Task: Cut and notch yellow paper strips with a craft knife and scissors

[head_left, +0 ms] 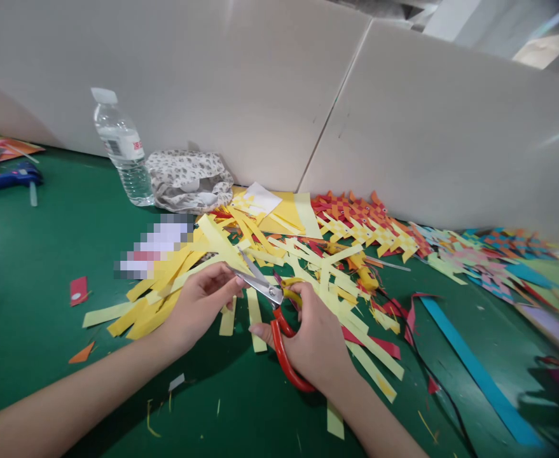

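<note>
My right hand (320, 337) is closed around the red handles of the scissors (273, 294), above the middle of the green bench (45, 267), blades parted and aimed toward its far left corner; my left hand (200, 302) has thumb and fingertips together at a blade's tip, and anything between them is too small for me to tell.

Of containers, I get a clear bottle (126, 159) standing capped near the far edge, left of the middle; it is see-through, but I can't read how full it is; just beside it sits a patterned cloth pouch (188, 178) with something whitish in its open fold, which I can't identify.

Paper strips (158, 305), yellow and pale green, lie loose around and beneath my hands, hiding much of the surface; a yellow glue gun (365, 278) is partly buried among them, right of the scissors; woven paper pieces (355, 216) line the far edge toward the right corner, blurring as they go.

A pixelated patch (159, 245) masks something left of the strips; a blue glue gun (7, 180) is cut off by the left side of my view; the lower right is too dark to make out.
</note>
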`<action>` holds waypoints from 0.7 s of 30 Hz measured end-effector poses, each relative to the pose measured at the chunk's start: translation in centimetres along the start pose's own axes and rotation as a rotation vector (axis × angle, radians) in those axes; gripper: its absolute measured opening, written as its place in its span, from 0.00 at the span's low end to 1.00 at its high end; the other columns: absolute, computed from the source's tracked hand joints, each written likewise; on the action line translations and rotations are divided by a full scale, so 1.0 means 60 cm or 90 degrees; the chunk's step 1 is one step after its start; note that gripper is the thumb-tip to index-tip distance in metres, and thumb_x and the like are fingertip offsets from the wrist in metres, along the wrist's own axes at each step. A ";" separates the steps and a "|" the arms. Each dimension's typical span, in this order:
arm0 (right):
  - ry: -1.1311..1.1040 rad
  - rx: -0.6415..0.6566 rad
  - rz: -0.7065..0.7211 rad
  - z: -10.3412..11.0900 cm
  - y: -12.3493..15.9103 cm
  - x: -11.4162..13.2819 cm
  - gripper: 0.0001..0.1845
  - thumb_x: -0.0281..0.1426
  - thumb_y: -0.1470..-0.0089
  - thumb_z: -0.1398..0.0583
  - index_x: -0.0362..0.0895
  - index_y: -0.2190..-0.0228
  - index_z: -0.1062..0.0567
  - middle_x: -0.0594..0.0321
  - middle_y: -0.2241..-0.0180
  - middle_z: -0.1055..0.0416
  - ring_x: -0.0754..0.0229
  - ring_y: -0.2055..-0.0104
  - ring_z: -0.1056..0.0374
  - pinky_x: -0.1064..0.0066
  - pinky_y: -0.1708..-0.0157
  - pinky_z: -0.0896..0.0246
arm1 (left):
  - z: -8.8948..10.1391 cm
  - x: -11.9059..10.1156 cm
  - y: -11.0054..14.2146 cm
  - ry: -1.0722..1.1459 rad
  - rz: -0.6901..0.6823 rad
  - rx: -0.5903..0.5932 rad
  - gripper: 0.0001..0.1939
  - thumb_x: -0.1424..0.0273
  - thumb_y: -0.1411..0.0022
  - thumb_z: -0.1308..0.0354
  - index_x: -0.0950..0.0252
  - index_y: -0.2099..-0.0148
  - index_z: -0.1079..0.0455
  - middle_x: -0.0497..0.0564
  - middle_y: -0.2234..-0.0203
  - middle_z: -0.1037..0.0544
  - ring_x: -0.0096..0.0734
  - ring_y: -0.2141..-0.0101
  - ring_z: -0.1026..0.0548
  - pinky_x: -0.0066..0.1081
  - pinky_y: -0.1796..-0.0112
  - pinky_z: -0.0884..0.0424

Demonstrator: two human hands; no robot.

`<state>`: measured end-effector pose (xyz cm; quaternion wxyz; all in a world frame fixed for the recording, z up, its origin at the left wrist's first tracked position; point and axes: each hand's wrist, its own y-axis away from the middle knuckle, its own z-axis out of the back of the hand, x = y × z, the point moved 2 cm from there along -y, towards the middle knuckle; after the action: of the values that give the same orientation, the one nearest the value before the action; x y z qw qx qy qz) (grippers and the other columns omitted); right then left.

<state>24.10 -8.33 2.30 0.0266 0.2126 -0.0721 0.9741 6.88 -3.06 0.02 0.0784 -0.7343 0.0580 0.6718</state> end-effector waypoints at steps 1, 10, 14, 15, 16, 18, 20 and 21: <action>0.001 0.001 -0.002 0.000 0.000 0.000 0.29 0.49 0.63 0.38 0.46 0.62 0.37 0.58 0.70 0.31 0.50 0.68 0.32 0.67 0.77 0.43 | 0.000 0.000 0.000 0.000 0.000 0.000 0.10 0.61 0.46 0.40 0.64 0.68 0.29 0.44 0.79 0.31 0.19 0.79 0.36 0.20 0.78 0.36; -0.015 -0.011 0.018 0.002 0.000 0.001 0.28 0.48 0.62 0.38 0.46 0.62 0.38 0.58 0.70 0.31 0.51 0.69 0.32 0.67 0.76 0.42 | -0.001 0.000 0.000 0.010 0.010 0.007 0.11 0.61 0.47 0.39 0.64 0.68 0.29 0.43 0.79 0.30 0.19 0.79 0.35 0.20 0.78 0.36; -0.019 -0.003 0.006 0.001 -0.001 0.000 0.27 0.48 0.62 0.38 0.47 0.63 0.38 0.59 0.69 0.30 0.52 0.69 0.32 0.68 0.76 0.42 | -0.002 -0.001 0.001 0.020 0.016 0.009 0.11 0.61 0.47 0.39 0.64 0.68 0.29 0.43 0.79 0.31 0.18 0.80 0.35 0.19 0.78 0.36; -0.021 -0.002 0.006 0.001 -0.001 0.000 0.27 0.48 0.62 0.38 0.47 0.63 0.38 0.59 0.69 0.30 0.52 0.69 0.32 0.68 0.76 0.42 | -0.002 -0.001 0.002 0.021 0.015 0.008 0.11 0.61 0.47 0.39 0.64 0.68 0.29 0.43 0.79 0.31 0.18 0.80 0.35 0.19 0.79 0.36; -0.023 -0.004 0.008 0.001 -0.002 0.000 0.27 0.48 0.62 0.38 0.47 0.64 0.38 0.59 0.70 0.30 0.52 0.70 0.32 0.68 0.77 0.42 | -0.001 0.000 0.002 0.023 0.014 0.006 0.11 0.61 0.48 0.39 0.64 0.68 0.29 0.43 0.79 0.31 0.18 0.80 0.35 0.19 0.79 0.36; -0.027 -0.009 0.016 0.002 -0.002 0.001 0.26 0.48 0.62 0.38 0.47 0.65 0.38 0.60 0.71 0.30 0.53 0.70 0.32 0.68 0.76 0.42 | -0.001 0.001 0.002 0.025 0.012 0.006 0.10 0.62 0.48 0.39 0.64 0.68 0.28 0.43 0.79 0.31 0.18 0.79 0.35 0.19 0.78 0.36; -0.034 -0.013 0.020 0.003 -0.002 0.001 0.26 0.48 0.62 0.38 0.47 0.66 0.38 0.61 0.71 0.30 0.54 0.71 0.33 0.68 0.76 0.42 | -0.001 0.001 0.001 0.030 0.013 0.008 0.10 0.62 0.47 0.39 0.64 0.68 0.28 0.43 0.79 0.30 0.19 0.79 0.35 0.20 0.78 0.35; -0.038 -0.012 0.018 0.004 -0.002 0.001 0.26 0.49 0.63 0.38 0.47 0.66 0.38 0.62 0.71 0.30 0.55 0.71 0.33 0.68 0.76 0.42 | -0.001 0.000 0.001 0.033 0.014 0.010 0.10 0.62 0.47 0.39 0.64 0.68 0.28 0.43 0.79 0.30 0.19 0.79 0.35 0.20 0.78 0.35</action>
<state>24.15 -8.22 2.55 0.0125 0.2405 -0.0850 0.9668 6.91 -3.14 0.00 0.0757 -0.7503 0.0735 0.6526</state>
